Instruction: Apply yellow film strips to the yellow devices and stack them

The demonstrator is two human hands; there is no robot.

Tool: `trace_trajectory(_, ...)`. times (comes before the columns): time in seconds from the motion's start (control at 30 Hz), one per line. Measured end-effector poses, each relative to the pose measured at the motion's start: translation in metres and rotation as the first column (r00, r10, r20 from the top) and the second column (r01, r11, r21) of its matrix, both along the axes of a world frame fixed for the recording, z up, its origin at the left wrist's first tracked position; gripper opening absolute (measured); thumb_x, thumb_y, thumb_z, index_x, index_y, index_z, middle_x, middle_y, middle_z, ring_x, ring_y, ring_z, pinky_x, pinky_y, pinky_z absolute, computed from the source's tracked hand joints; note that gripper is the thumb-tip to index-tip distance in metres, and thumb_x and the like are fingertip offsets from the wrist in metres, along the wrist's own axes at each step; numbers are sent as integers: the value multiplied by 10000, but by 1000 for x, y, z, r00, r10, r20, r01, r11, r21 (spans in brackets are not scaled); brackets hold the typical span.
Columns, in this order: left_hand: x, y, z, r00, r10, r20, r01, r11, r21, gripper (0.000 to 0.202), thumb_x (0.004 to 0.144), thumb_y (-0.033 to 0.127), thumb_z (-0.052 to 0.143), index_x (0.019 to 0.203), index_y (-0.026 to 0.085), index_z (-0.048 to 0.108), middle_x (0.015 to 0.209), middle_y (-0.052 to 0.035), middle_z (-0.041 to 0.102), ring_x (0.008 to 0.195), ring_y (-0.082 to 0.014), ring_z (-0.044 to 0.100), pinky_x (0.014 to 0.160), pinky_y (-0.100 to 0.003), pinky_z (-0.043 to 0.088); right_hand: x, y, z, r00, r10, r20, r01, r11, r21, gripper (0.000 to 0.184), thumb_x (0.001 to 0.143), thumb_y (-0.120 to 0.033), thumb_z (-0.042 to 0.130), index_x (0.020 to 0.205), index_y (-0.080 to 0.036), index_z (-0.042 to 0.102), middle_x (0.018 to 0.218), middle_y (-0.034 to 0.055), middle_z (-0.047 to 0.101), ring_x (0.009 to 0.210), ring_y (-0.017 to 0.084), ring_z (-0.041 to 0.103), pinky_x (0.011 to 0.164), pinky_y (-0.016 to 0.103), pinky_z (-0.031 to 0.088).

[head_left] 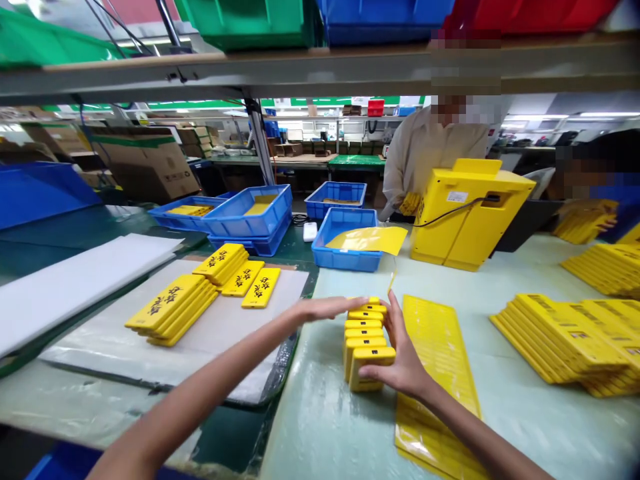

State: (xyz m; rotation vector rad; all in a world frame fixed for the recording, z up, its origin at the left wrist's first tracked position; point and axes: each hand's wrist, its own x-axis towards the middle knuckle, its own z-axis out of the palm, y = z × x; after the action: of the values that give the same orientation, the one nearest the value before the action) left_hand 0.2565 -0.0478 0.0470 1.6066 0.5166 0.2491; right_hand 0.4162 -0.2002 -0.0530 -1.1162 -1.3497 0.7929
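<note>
A row of several yellow power banks (364, 343) stands on edge on the pale green mat, small dark ports facing up. My right hand (403, 357) grips the row from the right, its thumb on the nearest power bank and its fingers along the far right side. My left hand (333, 308) stretches flat from the left, fingertips at the row's far end; some of them are hidden. A thin yellow strip (393, 280) rises near my right fingertips; whether I hold it cannot be seen. Yellow sticker sheets (435, 353) lie right of the row, partly under my right forearm.
Lettered power banks (165, 307) lie stacked on a covered board at left; more stacks (560, 337) stand at right. Behind are blue bins (345, 259) and a yellow machine (465, 220). A shelf beam (300, 70) crosses above. A co-worker (415, 147) stands beyond.
</note>
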Motion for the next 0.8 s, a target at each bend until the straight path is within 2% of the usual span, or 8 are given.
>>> trace_trajectory(0.1,-8,-56,-40,965,183,188,-174,983,-61,969,869,953,476,1525,241,502,1501,-147,627,1387,-367,612,1207,-547,465,-7,-3,-3,1000,-12,-11,12,1000,-5,1606,604,-569,1019,1752,-329,-78,1759,207,273,1600,421,368,1279,617,360)
trace_trajectory(0.23,5,-103,-75,733,464,497,-293,875,-385,1076,865,826,680,1650,254,219,1588,-181,525,1426,-384,585,1185,-511,494,-15,-8,-8,999,-34,-32,35,999,16,1522,657,-608,973,1753,-301,-37,1784,208,206,1611,415,348,1260,581,405)
trace_trajectory(0.43,6,-96,-91,790,296,537,-243,955,-170,1522,594,800,936,1713,266,52,1748,-223,263,1603,-474,337,1294,-608,359,-9,-16,-6,998,-56,-43,53,997,-55,1581,662,-666,956,1744,-280,-130,1810,220,68,1670,404,189,1310,586,302)
trace_trajectory(0.57,5,-91,-103,786,261,560,-303,953,-19,1488,641,766,933,1712,249,39,1728,-237,274,1599,-474,339,1313,-646,300,16,-24,21,994,107,-8,-107,984,-140,1567,652,-572,1007,1753,-333,-82,1820,194,90,1672,377,198,1310,598,291)
trace_trajectory(0.63,7,-90,-108,788,258,559,-334,942,37,1498,632,741,950,1714,247,39,1735,-232,249,1597,-479,332,1315,-652,293,34,-25,45,987,140,-81,-150,980,-129,1343,691,-584,983,1745,-370,177,1804,159,216,1639,364,309,1278,577,367)
trace_trajectory(0.7,8,-90,-111,796,261,546,-360,930,79,1475,652,699,954,1716,242,40,1716,-230,282,1576,-481,360,1303,-665,310,48,-21,72,990,0,-138,-13,996,-93,858,801,-606,897,1543,-314,579,1628,164,539,1460,342,576,1144,503,532)
trace_trajectory(0.77,9,-89,-114,806,264,530,-368,924,100,1440,678,658,949,1718,239,45,1662,-228,365,1533,-477,420,1273,-675,355,55,-10,97,970,-224,-89,214,970,-113,428,886,-580,821,1099,-210,800,1133,151,800,1016,269,775,865,378,630)
trace_trajectory(0.8,9,-88,-115,810,264,523,-369,923,106,1434,680,645,949,1718,241,47,1638,-224,396,1515,-474,441,1260,-677,374,56,-3,107,956,-289,-38,281,948,-147,378,889,-559,814,910,-183,797,895,119,795,799,223,756,728,328,611)
